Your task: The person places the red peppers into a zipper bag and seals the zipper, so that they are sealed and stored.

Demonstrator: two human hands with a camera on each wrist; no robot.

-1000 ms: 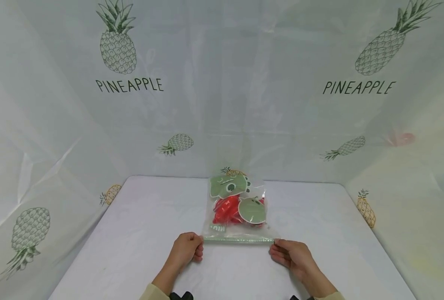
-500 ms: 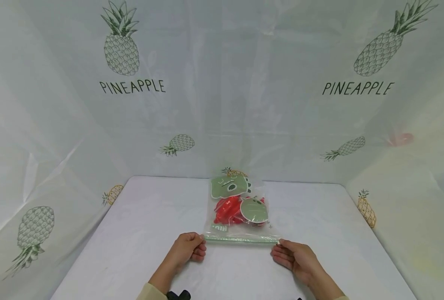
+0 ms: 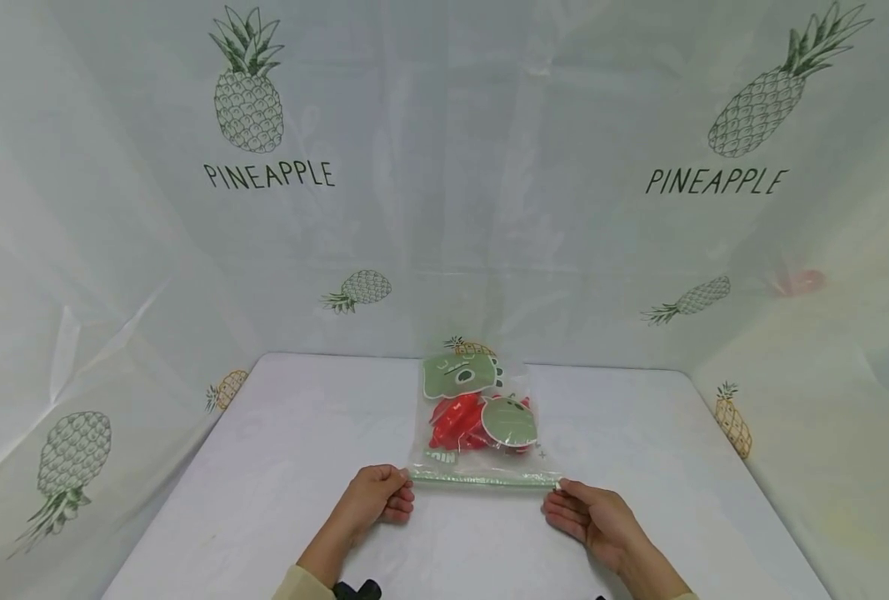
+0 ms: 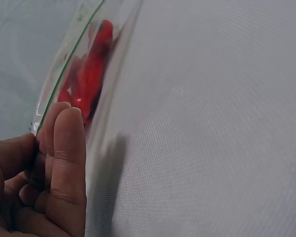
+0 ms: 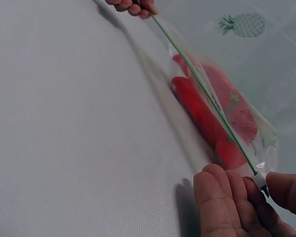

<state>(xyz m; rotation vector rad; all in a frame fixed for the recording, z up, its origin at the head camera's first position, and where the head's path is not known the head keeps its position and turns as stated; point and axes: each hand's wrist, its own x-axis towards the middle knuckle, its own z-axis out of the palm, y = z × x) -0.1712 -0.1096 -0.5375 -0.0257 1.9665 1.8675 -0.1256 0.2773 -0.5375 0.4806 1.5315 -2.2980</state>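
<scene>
A clear zip bag (image 3: 481,462) with green cartoon prints lies on the white table, its green zip strip (image 5: 207,91) towards me. Inside are red, glossy, pepper-like things (image 5: 200,106); the plastic and prints partly cover them. My left hand (image 3: 377,498) pinches the left end of the strip between thumb and index finger. At the other end, my right hand (image 3: 590,512) pinches the bag's corner at a small white slider (image 5: 259,179). The strip runs straight and taut between both hands, slightly above the table. The strip looks closed along its length.
The white table (image 3: 264,500) extends on both sides of the bag. A pale curtain (image 3: 459,208) with pineapple prints hangs behind and at both sides. Below the left hand, a black object (image 3: 357,590) shows at the frame's bottom edge by the sleeve.
Over the second, my right hand has shifted slightly right with the strip's end, and the strip looks straighter. The last half second shows almost no movement; both hands keep their grip.
</scene>
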